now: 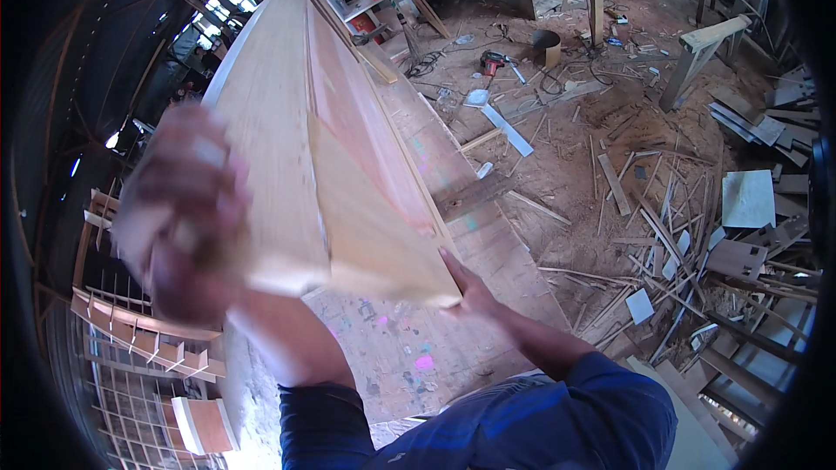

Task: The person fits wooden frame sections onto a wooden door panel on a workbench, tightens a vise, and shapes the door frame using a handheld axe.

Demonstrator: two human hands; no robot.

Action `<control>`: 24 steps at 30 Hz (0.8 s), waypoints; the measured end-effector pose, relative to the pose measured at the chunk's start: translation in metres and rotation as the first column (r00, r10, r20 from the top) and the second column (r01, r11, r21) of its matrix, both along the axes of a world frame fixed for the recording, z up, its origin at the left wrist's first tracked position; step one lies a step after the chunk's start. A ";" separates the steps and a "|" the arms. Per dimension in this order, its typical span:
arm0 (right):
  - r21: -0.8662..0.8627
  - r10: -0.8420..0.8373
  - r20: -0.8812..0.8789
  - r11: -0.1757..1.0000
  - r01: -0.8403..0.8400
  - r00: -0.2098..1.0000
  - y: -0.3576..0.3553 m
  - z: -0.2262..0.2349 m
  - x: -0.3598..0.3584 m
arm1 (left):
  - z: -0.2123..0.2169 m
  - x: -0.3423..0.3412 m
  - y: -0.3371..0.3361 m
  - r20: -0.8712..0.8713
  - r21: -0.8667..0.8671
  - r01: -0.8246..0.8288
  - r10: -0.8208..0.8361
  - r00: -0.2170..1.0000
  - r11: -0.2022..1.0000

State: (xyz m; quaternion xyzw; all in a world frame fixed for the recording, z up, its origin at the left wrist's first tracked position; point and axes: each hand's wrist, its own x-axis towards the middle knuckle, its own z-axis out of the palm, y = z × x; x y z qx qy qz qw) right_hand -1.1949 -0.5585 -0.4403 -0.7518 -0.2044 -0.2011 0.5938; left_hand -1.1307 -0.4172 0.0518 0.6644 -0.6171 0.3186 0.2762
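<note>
Head view, and the biggest thing here is easily the floor [627, 113], off to the right of the wooden hull [270, 148] and buried in sawdust, strips and offcuts. Next is the paint-spotted counter [475, 348], which shows along the hull's right side and past its near end. Then the hull itself, a long pale thing that narrows away from the person, with a ridge down the middle and a pinkish panel right of that ridge. Left of the hull's near end there's a slatted wooden frame [144, 342], and way out to the right of the hull stands a sawhorse [714, 33]. A pale square board [747, 200] lies among the scraps, also well right of the hull.

Hands: the left hand [187, 218] is up at the hull's left side, super blurry, so I can't tell how far it's open or if it's got anything. The right hand [475, 292] is closed around the hull's near right corner, thumb side along the edge.

Smaller stuff: a brownish can [547, 48] and a red power tool [492, 61] sit on the floor right of the hull, and there's a pink paint spot [424, 362] just past its near end.
</note>
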 end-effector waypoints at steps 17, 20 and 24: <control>0.031 0.074 -0.498 0.997 -0.068 0.864 0.005 0.027 0.201 | -0.028 0.177 -0.038 -0.427 -0.372 -0.521 0.357 0.831 0.768; -0.003 0.052 -0.464 0.998 -0.060 0.885 0.006 0.024 0.211 | -0.039 0.189 -0.046 -0.365 -0.478 -0.512 0.369 0.855 0.714; -0.005 0.034 -0.359 0.999 -0.039 0.933 0.004 0.023 0.217 | -0.047 0.200 -0.048 -0.360 -0.581 -0.486 0.329 0.873 0.653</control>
